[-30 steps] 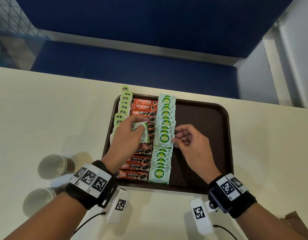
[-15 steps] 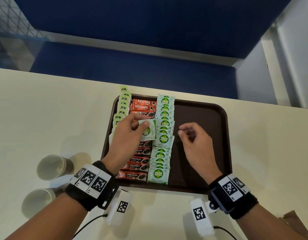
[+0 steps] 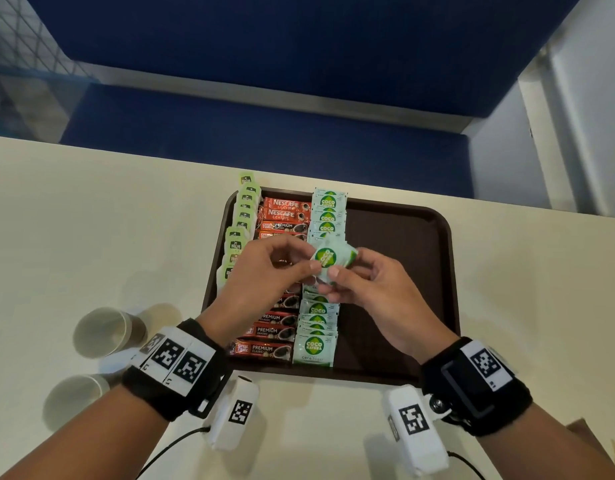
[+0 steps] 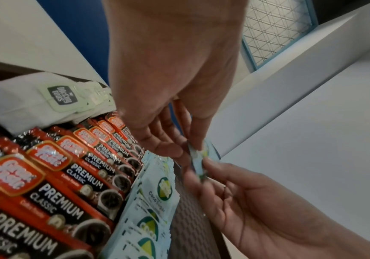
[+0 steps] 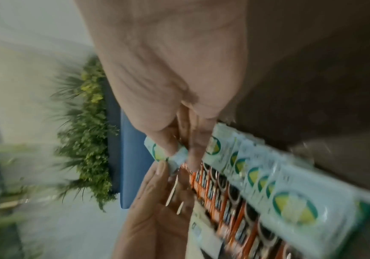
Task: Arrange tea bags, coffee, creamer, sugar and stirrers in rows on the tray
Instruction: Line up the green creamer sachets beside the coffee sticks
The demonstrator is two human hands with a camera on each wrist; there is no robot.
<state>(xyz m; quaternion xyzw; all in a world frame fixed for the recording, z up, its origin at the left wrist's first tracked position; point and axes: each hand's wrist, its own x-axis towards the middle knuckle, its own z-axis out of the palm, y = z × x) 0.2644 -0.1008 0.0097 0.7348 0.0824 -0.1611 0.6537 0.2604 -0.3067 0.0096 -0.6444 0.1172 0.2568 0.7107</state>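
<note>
the sugar packet, lifted off the sugar row since a second ago, is now pinched by both the left hand and right hand above the tray, likely for re-placing.

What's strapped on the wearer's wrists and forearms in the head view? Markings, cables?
Forearms are bare, no sleeves. Each wrist wears a black wristband with white square-code marker tags. A white camera pod with its own code tag hangs under the left wrist, another under the right. A thin black cable trails from each pod.
</note>
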